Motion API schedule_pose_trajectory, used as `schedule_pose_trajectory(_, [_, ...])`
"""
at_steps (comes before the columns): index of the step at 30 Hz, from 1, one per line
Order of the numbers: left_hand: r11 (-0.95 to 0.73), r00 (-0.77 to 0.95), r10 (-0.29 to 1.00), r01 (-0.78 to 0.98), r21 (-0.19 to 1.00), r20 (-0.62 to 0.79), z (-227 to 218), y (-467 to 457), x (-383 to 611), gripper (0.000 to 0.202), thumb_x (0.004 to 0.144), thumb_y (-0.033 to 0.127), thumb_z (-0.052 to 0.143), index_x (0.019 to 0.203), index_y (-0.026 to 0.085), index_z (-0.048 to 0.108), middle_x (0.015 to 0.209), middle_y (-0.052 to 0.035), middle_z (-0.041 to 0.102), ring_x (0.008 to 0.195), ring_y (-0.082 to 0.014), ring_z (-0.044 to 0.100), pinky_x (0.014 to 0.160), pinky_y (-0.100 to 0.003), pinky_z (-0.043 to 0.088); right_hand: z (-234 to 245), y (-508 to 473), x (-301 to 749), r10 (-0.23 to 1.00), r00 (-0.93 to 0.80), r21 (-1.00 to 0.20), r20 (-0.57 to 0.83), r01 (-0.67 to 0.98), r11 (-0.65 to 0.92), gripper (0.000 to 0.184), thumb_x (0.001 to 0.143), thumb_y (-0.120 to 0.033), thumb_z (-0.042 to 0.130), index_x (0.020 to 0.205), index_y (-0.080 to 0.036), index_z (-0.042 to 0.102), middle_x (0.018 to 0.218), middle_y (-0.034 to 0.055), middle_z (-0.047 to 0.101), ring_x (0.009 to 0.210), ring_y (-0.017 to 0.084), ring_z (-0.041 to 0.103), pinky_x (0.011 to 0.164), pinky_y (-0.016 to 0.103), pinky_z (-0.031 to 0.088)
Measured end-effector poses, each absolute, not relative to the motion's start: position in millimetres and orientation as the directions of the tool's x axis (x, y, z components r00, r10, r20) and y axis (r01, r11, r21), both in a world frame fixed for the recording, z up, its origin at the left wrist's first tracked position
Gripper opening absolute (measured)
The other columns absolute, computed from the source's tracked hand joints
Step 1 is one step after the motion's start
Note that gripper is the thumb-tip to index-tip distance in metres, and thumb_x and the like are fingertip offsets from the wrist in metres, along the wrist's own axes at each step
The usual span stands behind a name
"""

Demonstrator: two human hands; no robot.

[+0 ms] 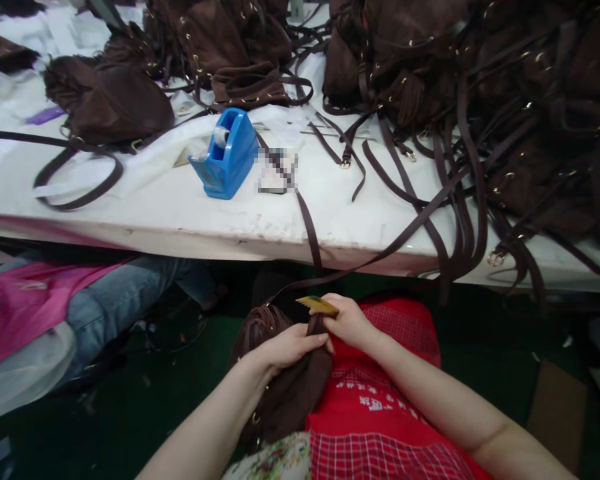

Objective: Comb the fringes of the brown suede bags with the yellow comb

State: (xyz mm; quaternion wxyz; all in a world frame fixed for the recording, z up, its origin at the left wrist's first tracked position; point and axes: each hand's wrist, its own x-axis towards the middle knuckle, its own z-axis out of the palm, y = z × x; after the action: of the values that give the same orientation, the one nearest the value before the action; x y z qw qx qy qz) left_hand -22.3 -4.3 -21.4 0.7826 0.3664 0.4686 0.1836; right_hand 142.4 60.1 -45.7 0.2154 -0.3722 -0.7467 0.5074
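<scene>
A dark brown suede bag (295,387) with gold eyelets and a fringed tassel (267,323) rests on my lap. My left hand (293,345) is closed on the bag's fabric near its top. In my right hand (350,323) is a small yellow tool with a toothed end (317,305), its exact kind unclear. The right fingers hold it just above a fold of the bag, close to my left thumb. A long brown strap (310,230) runs from the table down toward the bag.
On the white table (145,223) stands a blue tape dispenser (227,157). Brown bags (250,40) are heaped behind it, and loose straps (455,220) hang over the edge at right. A seated person's jeans-clad leg (115,303) is at left. A red apron (380,400) covers my lap.
</scene>
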Motion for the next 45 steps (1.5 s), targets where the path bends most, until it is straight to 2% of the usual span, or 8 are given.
schedule_pose_trajectory(3, [0.746, 0.513, 0.575, -0.008, 0.666, -0.638, -29, 1, -15, 0.039, 0.075, 0.049, 0.062, 0.083, 0.011, 0.068, 0.076, -0.0039, 0.065, 0.066, -0.0131, 0.057, 0.067, -0.025, 0.044, -40, 67, 166, 0.782, -0.571, -0.858, -0.252, 0.506, 0.093, 0.026, 0.070, -0.010, 0.058, 0.095, -0.016, 0.061, 0.089, 0.0030, 0.064, 0.080, 0.016, 0.061, 0.074, 0.027, 0.049])
schedule_pose_trajectory(8, [0.802, 0.490, 0.531, -0.025, 0.597, -0.691, -25, 8, -14, 0.035, 0.070, 0.044, 0.067, 0.081, 0.011, 0.069, 0.076, -0.0053, 0.068, 0.066, -0.0139, 0.059, 0.068, -0.026, 0.045, -13, 49, 186, 0.839, -0.507, -0.732, -0.198, 0.646, 0.217, 0.017, 0.092, -0.028, 0.040, 0.101, -0.019, 0.051, 0.094, 0.0049, 0.060, 0.084, 0.017, 0.058, 0.075, 0.029, 0.044])
schedule_pose_trajectory(14, [0.770, 0.412, 0.597, -0.054, 0.635, -0.689, -31, 5, -3, 0.022, 0.066, 0.028, 0.069, 0.077, 0.009, 0.067, 0.071, -0.0041, 0.066, 0.071, -0.0158, 0.059, 0.075, -0.028, 0.045, -25, 23, 170, 0.688, -0.696, -0.464, -0.207, 0.689, 0.557, 0.014, 0.092, -0.023, 0.041, 0.088, -0.019, 0.054, 0.084, 0.0050, 0.059, 0.074, 0.017, 0.057, 0.061, 0.026, 0.039])
schedule_pose_trajectory(23, [0.479, 0.481, 0.739, 0.117, 0.870, -0.472, -35, -3, 4, 0.039, 0.087, 0.043, 0.044, 0.068, 0.012, 0.058, 0.067, -0.0028, 0.058, 0.062, -0.0126, 0.051, 0.066, -0.025, 0.042, -45, 28, 169, 0.678, -0.642, -0.361, -0.357, 0.765, 0.534, 0.017, 0.094, -0.023, 0.036, 0.096, -0.016, 0.051, 0.088, 0.0066, 0.063, 0.075, 0.019, 0.062, 0.062, 0.027, 0.041])
schedule_pose_trajectory(32, [0.093, 0.456, 0.798, 0.552, 0.829, -0.394, -33, -3, 9, 0.048, 0.095, 0.037, 0.025, 0.064, 0.016, 0.054, 0.065, -0.0041, 0.059, 0.062, -0.0142, 0.054, 0.068, -0.025, 0.041, -59, 38, 159, 0.743, -0.476, -0.307, -0.470, 0.878, 0.368, 0.021, 0.096, -0.028, 0.030, 0.101, -0.016, 0.047, 0.091, 0.0090, 0.065, 0.081, 0.021, 0.066, 0.063, 0.028, 0.046])
schedule_pose_trajectory(37, [-0.008, 0.455, 0.797, 0.665, 0.747, -0.396, -30, -2, 15, 0.039, 0.094, 0.033, 0.027, 0.081, 0.014, 0.059, 0.075, -0.0075, 0.063, 0.066, -0.0170, 0.058, 0.065, -0.026, 0.041, -61, 41, 159, 0.734, -0.395, -0.324, -0.553, 0.913, 0.247, 0.025, 0.096, -0.031, 0.031, 0.108, -0.017, 0.047, 0.094, 0.0096, 0.067, 0.085, 0.022, 0.066, 0.067, 0.030, 0.047])
schedule_pose_trajectory(41, [-0.180, 0.568, 0.732, 0.694, 0.698, -0.376, -22, -8, 25, 0.026, 0.086, 0.027, 0.041, 0.075, 0.014, 0.059, 0.075, -0.0105, 0.064, 0.074, -0.0222, 0.060, 0.074, -0.032, 0.042, -72, 59, 177, 0.711, -0.186, -0.240, -0.678, 0.970, 0.026, 0.024, 0.094, -0.026, 0.035, 0.104, -0.014, 0.054, 0.093, 0.0138, 0.068, 0.085, 0.023, 0.066, 0.067, 0.029, 0.045])
schedule_pose_trajectory(45, [0.067, 0.511, 0.765, 0.542, 0.838, -0.392, -29, -6, 18, 0.026, 0.084, 0.024, 0.039, 0.069, 0.014, 0.057, 0.074, -0.0087, 0.063, 0.072, -0.0188, 0.058, 0.073, -0.029, 0.043, -79, 69, 209, 0.719, -0.110, -0.207, -0.686, 0.977, -0.048, 0.030, 0.096, -0.029, 0.030, 0.103, -0.013, 0.054, 0.095, 0.0161, 0.067, 0.084, 0.023, 0.065, 0.066, 0.029, 0.042])
